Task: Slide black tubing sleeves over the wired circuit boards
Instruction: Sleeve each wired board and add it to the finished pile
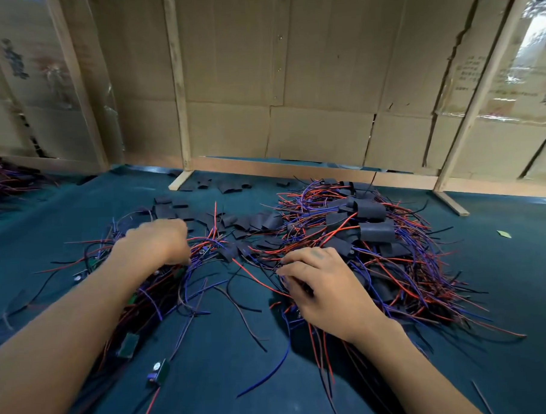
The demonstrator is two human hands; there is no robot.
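A: Biggest first: what fills the view?

B: A cardboard wall [290, 65] braced with wooden slats [179, 85] stands at the back, and a dark teal table cover [225, 365] spreads beneath everything.

A: And on the cover?

B: At the right lies a large heap of sleeved boards [373, 230], black tubing already over them, red and blue leads trailing out. At the left is a smaller tangle of bare wired boards [162, 290]. Between the two heaps, toward the wall, loose black sleeves [234, 221] lie scattered.

A: The hands?

B: The left hand [157, 240] is down on the top of the left tangle, fingers curled into the wires at its far edge; it seems to be gripping a bunch, though the fingertips are hidden, so I cannot tell exactly what it holds. The right hand [319, 286] rests at the near edge of the sleeved heap, fingers bent and pinching something small among the leads; what it is I cannot make out.

A: Anything smaller?

B: One bare green board [158, 373] lies alone near the left forearm, and a green scrap [503, 234] sits far right.
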